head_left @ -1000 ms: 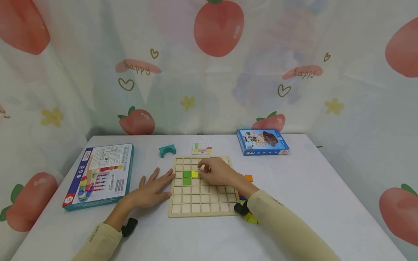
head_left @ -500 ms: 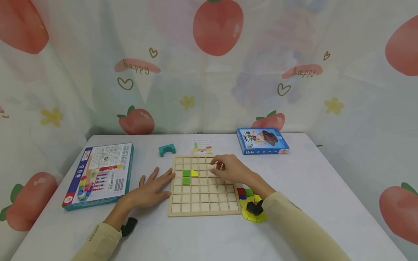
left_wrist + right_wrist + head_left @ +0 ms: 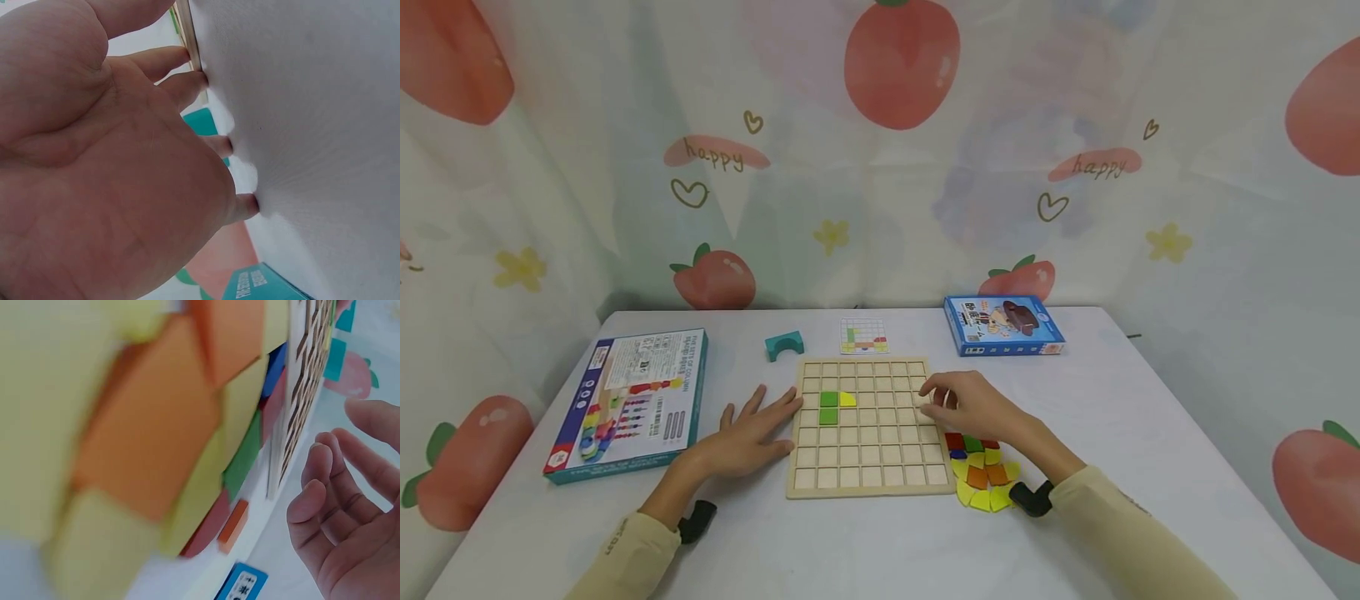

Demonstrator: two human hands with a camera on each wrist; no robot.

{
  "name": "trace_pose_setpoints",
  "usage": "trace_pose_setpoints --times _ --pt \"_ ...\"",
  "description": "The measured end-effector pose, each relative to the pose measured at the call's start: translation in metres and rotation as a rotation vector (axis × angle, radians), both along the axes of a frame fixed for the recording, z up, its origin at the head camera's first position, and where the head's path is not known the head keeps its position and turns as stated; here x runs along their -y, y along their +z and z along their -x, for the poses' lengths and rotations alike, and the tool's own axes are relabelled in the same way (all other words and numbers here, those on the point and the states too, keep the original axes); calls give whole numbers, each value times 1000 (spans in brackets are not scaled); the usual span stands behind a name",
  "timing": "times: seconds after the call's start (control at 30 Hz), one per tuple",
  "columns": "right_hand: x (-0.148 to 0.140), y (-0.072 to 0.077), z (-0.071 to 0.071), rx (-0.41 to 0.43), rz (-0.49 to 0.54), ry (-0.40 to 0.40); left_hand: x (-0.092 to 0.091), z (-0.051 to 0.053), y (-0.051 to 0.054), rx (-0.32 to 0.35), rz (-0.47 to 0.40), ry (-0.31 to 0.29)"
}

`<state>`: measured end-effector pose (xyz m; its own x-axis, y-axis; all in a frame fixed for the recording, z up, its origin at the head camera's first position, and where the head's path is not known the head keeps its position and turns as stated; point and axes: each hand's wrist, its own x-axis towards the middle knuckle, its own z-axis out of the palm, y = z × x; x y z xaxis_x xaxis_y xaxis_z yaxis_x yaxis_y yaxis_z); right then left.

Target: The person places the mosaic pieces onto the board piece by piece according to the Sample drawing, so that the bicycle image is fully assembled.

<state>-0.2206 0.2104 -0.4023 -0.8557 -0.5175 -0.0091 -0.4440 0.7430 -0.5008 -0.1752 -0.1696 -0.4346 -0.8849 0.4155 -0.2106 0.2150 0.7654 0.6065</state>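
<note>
A square wooden grid board (image 3: 859,477) lies on the white table. Two green square tiles (image 3: 828,416) and a yellow tile with a rounded corner (image 3: 847,400) sit in its cells. My left hand (image 3: 748,437) rests spread on the table, its fingertips touching the board's left edge; the left wrist view shows its palm and the board's side. Over the board's right edge hovers my right hand (image 3: 977,406), fingers loosely bent and nothing between them. Just below it is a pile of yellow, orange, red, green and blue tiles (image 3: 976,477), which fills much of the right wrist view.
A small card with a coloured grid pattern (image 3: 863,336) lies behind the board. Left of it stands a teal arch block (image 3: 785,342). A large game box (image 3: 632,400) lies at the left, and a blue box (image 3: 1004,326) at the back right.
My right hand has moved from beside the yellow tile rightward to the board's right edge, leaving that tile in its cell. More of the tile pile shows. The left hand stays put.
</note>
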Motion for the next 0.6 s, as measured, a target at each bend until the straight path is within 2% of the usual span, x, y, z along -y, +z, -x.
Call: trace_pose_setpoints --times 0.33,0.6 --pt "-31 0 -19 9 0 11 0 0 1 0 -1 3" --pt "-51 -1 -28 7 -16 21 0 -1 2 1 -7 5"
